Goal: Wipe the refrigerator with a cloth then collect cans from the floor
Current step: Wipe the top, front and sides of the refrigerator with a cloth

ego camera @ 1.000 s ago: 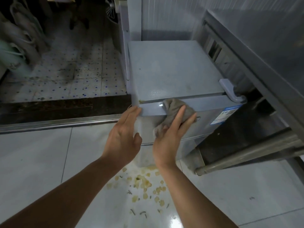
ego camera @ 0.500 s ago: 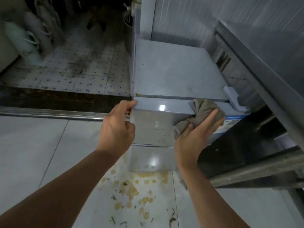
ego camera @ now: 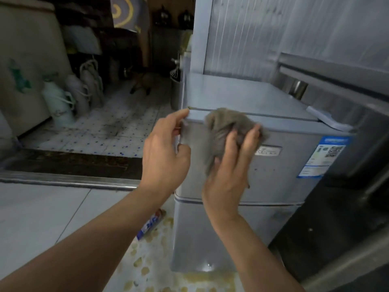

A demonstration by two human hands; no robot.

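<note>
A small grey refrigerator (ego camera: 284,171) stands on the floor in front of me, its front door facing me. My right hand (ego camera: 229,165) presses a crumpled grey cloth (ego camera: 225,129) against the upper front of the door, just under the top edge. At the fridge's top left corner, my left hand (ego camera: 166,152) grips the edge with curled fingers. A can (ego camera: 150,225) with a blue and white label lies on the floor beside the fridge's lower left side, partly hidden by my left forearm.
Yellowish spilled bits (ego camera: 147,268) litter the white tiles at the fridge's foot. A steel counter (ego camera: 336,81) stands close on the right. A metal threshold (ego camera: 63,179) leads to a tiled room with pale jugs (ego camera: 56,102) at the back left.
My right hand has swept the cloth back left along the top of the door, close to my left hand. My view has dropped lower and the can has come into sight.
</note>
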